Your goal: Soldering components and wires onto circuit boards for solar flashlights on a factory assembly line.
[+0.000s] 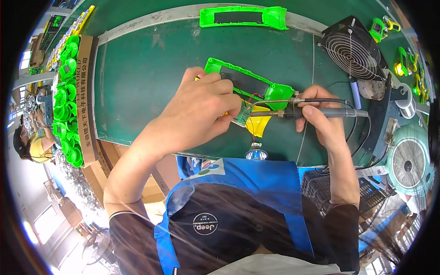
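Observation:
My right hand point(323, 117) grips the grey handle of a soldering iron point(327, 112), which has a thin metal tube running along it. Its tip points left and reaches a small green circuit board point(241, 117). My left hand point(201, 107) is closed, with thumb and fingertips pinched at the board's left edge. Beneath and beside the board lie a yellow plastic piece point(260, 123) and a bright green plastic housing point(279, 93) with a dark inside. Thin red and dark wires run between these parts. A small lamp reflector point(256, 152) sits at the bench's near edge.
Another green housing point(275, 18) lies at the bench's far edge. On the right stand a black fan point(353, 52), a blue cylinder point(356, 94), a solder spool point(405, 101) and a pale green fan point(408, 162). A cardboard box point(86, 101) borders the left, beside several green parts point(68, 110).

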A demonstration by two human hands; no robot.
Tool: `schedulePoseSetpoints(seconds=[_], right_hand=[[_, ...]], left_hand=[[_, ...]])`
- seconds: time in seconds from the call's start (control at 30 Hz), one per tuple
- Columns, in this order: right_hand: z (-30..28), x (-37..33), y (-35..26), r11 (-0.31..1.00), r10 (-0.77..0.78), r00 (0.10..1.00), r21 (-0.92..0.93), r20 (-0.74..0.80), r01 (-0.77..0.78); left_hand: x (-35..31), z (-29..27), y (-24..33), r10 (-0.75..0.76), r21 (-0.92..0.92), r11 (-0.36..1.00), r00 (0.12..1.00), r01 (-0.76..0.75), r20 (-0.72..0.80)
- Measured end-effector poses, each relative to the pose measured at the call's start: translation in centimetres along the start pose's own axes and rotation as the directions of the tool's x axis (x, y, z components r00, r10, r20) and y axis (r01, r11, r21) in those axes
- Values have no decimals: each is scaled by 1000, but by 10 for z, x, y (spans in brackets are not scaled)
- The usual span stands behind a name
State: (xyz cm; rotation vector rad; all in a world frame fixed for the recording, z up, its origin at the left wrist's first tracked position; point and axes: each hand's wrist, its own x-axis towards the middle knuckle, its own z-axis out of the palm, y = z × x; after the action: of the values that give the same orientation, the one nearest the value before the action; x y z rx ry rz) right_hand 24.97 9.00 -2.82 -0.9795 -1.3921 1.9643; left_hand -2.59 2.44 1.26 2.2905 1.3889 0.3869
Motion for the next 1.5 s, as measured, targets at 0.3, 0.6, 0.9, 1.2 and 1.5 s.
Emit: schedulePoseSetpoints(seconds=[0.3, 0.6, 0.9, 1.2, 1.5], right_hand=[[7, -1, -6, 991, 63, 998, -120, 23, -60], [7, -7, 1, 993, -42, 999, -105, 18, 44], [1, -17, 12, 992, -110, 988, -72, -107, 103], [-3, -24, 23, 958, -245, 933, 81, -263, 274], [43, -12, 8, 947, -279, 915, -242, -292, 211]], left_hand=[[3, -1, 3, -25, 55, 998, 998, 22, 54], [3, 2, 3, -27, 58, 998, 999, 25, 32], [4, 1, 3, -36, 69, 997, 999, 35, 15], [0, -18, -12, -136, -328, 938, 989, 109, -63], [23, -18, -46, 45, 154, 988, 995, -31, -89]])
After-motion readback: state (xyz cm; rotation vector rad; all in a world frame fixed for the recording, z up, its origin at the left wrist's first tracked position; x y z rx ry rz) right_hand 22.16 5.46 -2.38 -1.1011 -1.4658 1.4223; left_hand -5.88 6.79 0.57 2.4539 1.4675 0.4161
